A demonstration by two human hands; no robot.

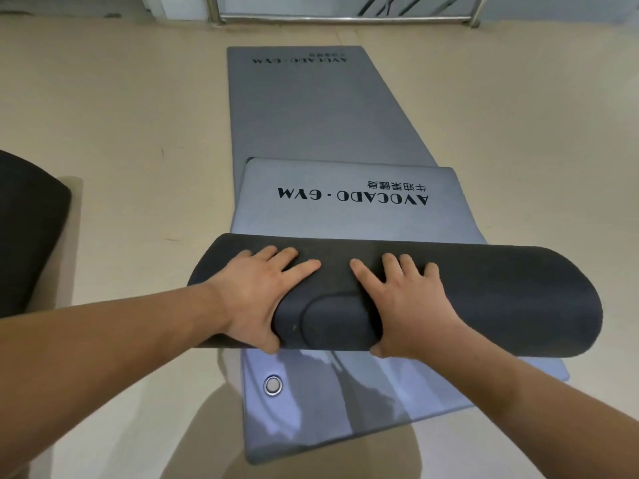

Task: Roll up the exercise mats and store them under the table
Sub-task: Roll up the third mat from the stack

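A dark grey roll of mat (501,299) lies crosswise in front of me, and its unrolled tail (345,216) shows the print "AVOCADO · GYM". My left hand (262,292) and my right hand (404,299) press on top of the roll side by side, fingers spread over its curve and thumbs tucked against its near side. Beneath it a second grey mat (311,108) lies flat on the floor and stretches away from me, with the same print at its far end. A metal eyelet (272,385) sits in that mat's near corner.
Beige floor (121,115) surrounds the mats. Another dark rolled mat (27,229) rests at the left edge. A metal rail and frame legs (345,18) stand at the far end, beyond the flat mat.
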